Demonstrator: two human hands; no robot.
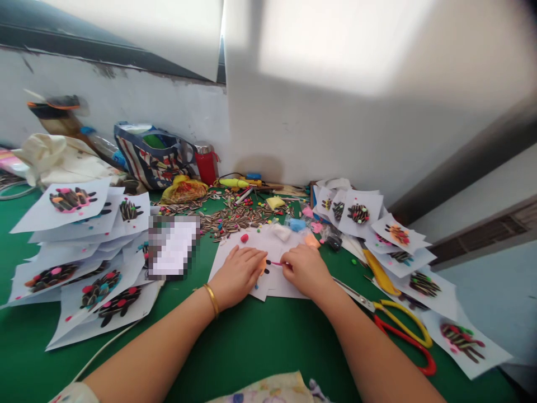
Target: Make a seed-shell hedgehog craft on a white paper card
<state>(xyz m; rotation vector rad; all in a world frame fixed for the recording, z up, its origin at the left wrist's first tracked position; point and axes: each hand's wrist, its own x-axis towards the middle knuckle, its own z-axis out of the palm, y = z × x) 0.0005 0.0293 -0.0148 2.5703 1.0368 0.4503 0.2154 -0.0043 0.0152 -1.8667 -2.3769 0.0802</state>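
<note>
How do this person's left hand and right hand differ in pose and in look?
Pose: the left hand lies palm down with fingers extended, while the right hand is curled.
Contact: the left hand rests on the paper; the right hand's fingertips meet a thin pink strip.
Look: the left wears a gold bangle; the right shows none.
Shared: both are ungloved.
</note>
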